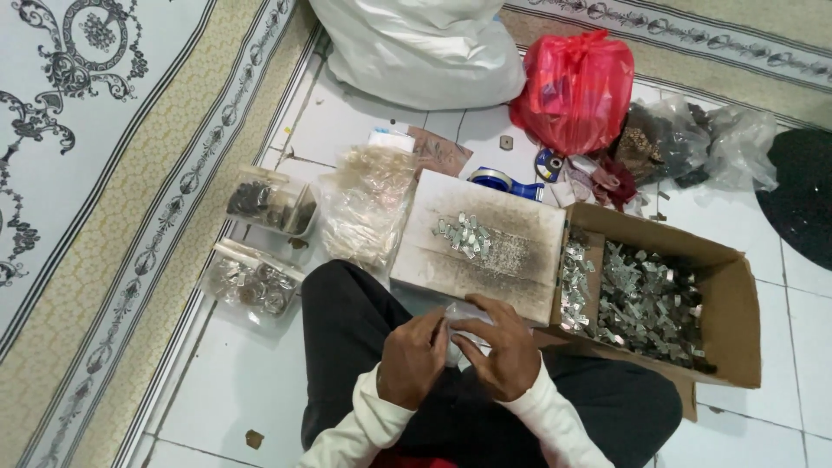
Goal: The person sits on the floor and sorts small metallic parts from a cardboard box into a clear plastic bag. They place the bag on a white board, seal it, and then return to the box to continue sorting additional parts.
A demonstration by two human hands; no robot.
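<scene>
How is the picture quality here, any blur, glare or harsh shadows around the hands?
Head view: light is soft and even, with no hard shadows; the white floor tiles look slightly washed out. The left hand and right hand are a little soft, so the small clear bag between them is hard to make out. The metal pieces in the cardboard box glint mildly.

1. We cannot tell what the small clear bag (464, 322) between the left hand (412, 357) and right hand (501, 355) holds; the fingers cover most of it.
2. The white sack (425, 43) at top centre is cut off by the frame's upper edge.
3. The metal pieces in the box (732, 321) are too small to identify.
4. The red bag (576, 87) hides its contents.
</scene>
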